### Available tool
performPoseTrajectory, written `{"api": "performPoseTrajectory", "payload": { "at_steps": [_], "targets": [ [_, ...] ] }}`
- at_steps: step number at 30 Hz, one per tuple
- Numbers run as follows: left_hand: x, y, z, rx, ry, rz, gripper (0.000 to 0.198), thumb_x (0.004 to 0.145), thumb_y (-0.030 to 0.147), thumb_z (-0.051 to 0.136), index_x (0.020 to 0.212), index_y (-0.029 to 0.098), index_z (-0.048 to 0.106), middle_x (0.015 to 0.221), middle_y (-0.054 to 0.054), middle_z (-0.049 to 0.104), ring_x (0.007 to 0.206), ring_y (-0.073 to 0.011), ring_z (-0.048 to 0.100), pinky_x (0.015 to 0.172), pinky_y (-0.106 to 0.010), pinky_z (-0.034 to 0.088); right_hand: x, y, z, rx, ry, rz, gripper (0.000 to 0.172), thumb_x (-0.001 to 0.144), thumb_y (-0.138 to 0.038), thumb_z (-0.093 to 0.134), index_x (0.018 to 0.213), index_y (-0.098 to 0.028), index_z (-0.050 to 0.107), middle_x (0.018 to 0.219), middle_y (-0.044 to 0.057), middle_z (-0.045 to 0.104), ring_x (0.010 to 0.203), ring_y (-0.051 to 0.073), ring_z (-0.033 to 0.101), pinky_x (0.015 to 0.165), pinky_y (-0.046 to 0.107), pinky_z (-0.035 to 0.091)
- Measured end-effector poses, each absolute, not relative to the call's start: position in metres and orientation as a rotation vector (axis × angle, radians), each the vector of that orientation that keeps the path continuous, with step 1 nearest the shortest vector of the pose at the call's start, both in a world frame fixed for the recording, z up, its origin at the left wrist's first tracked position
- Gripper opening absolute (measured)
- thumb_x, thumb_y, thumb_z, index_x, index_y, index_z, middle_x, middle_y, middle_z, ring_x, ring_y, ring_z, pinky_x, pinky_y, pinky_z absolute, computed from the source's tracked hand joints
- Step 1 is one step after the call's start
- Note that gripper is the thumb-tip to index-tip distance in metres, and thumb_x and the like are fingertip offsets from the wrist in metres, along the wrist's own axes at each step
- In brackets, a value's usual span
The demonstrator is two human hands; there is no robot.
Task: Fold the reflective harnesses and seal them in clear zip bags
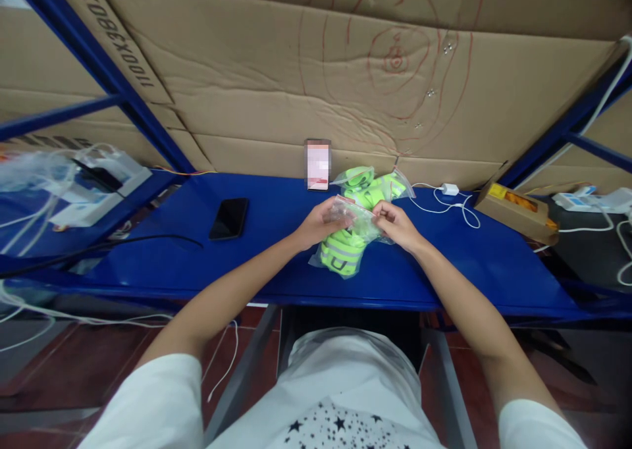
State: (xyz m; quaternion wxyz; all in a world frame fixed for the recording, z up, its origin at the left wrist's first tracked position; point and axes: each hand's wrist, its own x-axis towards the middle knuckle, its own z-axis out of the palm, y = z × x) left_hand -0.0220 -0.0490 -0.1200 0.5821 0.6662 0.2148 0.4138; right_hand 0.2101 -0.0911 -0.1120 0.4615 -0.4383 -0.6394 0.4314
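Between my two hands is a clear plastic zip bag (363, 222), held above the blue table. My left hand (323, 222) grips its left side, with the fingers partly behind the film. At the bag's right edge, my right hand (395, 224) pinches the plastic. Whether anything is inside this bag I cannot tell. Just below it lies a bagged bundle of neon-yellow fabric with grey reflective bands (342, 255). More bagged neon-yellow fabric (380, 189) lies behind my hands, partly covered by them.
A phone with a lit screen (317, 166) leans on the cardboard wall (237, 74). Left on the blue table (276, 278) lies a dark phone (229, 218). To the right are a white charger (449, 189) with its cable and an open cardboard box (516, 209). Power strips (93, 199) stand far left.
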Motion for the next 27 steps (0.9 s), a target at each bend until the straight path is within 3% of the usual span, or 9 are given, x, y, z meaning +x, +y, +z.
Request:
{"api": "performPoseTrajectory", "payload": {
  "at_steps": [5,18,23,27],
  "targets": [
    [-0.022,-0.053,-0.121,1.598,0.439,0.893,0.07,0.074,0.037,0.091,0.132,0.02,0.056,0.113,-0.009,0.071,0.104,-0.0243,0.07,0.087,-0.033,0.056,0.208,-0.091,-0.111,-1.068,-1.595,1.03,0.019,0.081,-0.037,0.066,0.08,-0.021,0.057,0.062,-0.007,0.046,0.05,0.008,0.038,0.047,0.023,0.028],
    [-0.021,-0.058,-0.121,1.661,0.351,0.78,0.079,0.08,0.034,0.087,0.147,0.021,0.047,0.119,-0.012,0.071,0.109,-0.0264,0.07,0.092,-0.035,0.056,0.199,-0.096,-0.108,-1.025,-1.629,1.01,0.024,0.08,-0.038,0.069,0.076,-0.022,0.052,0.061,-0.007,0.047,0.053,0.009,0.038,0.053,0.024,0.029],
    [-0.02,-0.058,-0.121,1.668,0.327,0.738,0.082,0.082,0.035,0.085,0.153,0.023,0.044,0.127,-0.014,0.069,0.113,-0.0284,0.07,0.095,-0.038,0.056,0.2,-0.096,-0.112,-1.02,-1.646,1.046,0.034,0.084,-0.051,0.072,0.082,-0.02,0.057,0.062,-0.005,0.052,0.051,0.008,0.039,0.05,0.023,0.027],
    [-0.021,-0.059,-0.121,1.677,0.342,0.713,0.082,0.085,0.038,0.083,0.155,0.023,0.042,0.127,-0.014,0.069,0.11,-0.0273,0.07,0.094,-0.038,0.055,0.202,-0.098,-0.115,-1.041,-1.653,1.06,0.041,0.087,-0.059,0.07,0.083,-0.021,0.056,0.052,-0.009,0.044,0.044,0.008,0.03,0.045,0.023,0.02]
  ]
}}
